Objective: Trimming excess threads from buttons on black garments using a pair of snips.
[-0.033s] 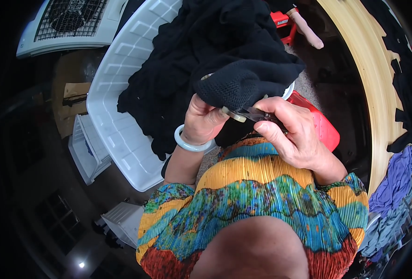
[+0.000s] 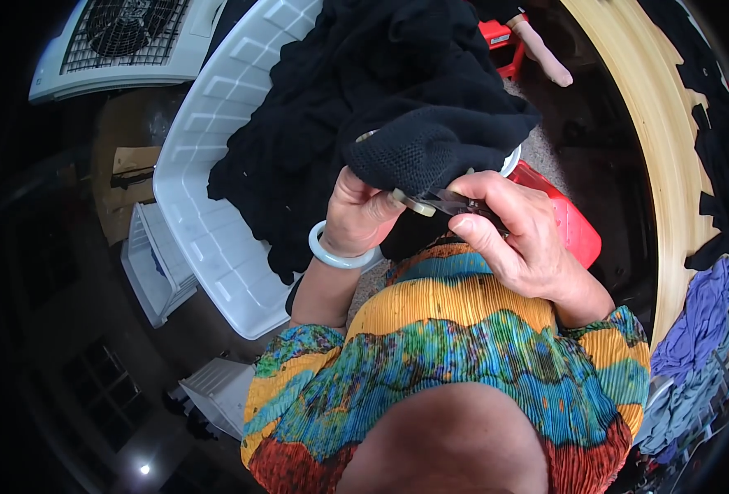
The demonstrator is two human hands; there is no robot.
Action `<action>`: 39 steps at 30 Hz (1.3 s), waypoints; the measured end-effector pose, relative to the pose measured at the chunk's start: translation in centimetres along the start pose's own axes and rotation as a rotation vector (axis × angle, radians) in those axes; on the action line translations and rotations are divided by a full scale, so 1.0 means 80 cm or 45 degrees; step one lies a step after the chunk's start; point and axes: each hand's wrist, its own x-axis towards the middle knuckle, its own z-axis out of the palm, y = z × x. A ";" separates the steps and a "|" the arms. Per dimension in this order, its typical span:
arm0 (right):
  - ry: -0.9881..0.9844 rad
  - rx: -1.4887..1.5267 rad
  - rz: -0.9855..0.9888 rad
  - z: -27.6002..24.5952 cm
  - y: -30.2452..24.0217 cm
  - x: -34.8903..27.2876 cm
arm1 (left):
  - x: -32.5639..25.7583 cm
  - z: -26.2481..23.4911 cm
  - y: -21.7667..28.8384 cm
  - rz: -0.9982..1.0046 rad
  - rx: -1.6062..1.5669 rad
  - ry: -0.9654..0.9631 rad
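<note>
My left hand (image 2: 363, 216), with a pale green bangle (image 2: 337, 253) on its wrist, grips a fold of black knitted fabric (image 2: 430, 140) close to my chest. My right hand (image 2: 517, 235) is closed on small dark snips (image 2: 445, 201) whose tip touches the fabric's edge beside my left thumb. The rest of the black fabric lies heaped in a white plastic bin (image 2: 208, 214) in front of me.
A red container (image 2: 574, 230) sits under my right hand. At the upper left stands a white fan housing (image 2: 118, 41). A curved wooden rim (image 2: 661, 156) runs down the right, with purple and grey cloth (image 2: 702, 329) beyond it. Small white crates (image 2: 155, 263) stand at my left.
</note>
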 end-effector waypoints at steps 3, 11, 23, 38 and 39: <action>-0.006 -0.005 -0.010 -0.001 -0.002 0.001 | 0.002 0.004 0.001 -0.017 -0.020 0.016; -0.018 -0.040 -0.028 -0.002 0.002 0.007 | 0.005 0.002 0.000 -0.048 0.005 0.031; 0.147 -0.008 0.001 0.003 0.003 0.010 | 0.005 -0.002 -0.003 -0.150 -0.147 0.055; 0.100 -0.133 -0.216 -0.016 0.005 0.022 | 0.012 -0.005 -0.002 -0.398 -0.452 -0.027; 0.064 -0.187 -0.226 -0.017 0.002 0.023 | 0.015 -0.003 -0.002 -0.389 -0.485 -0.082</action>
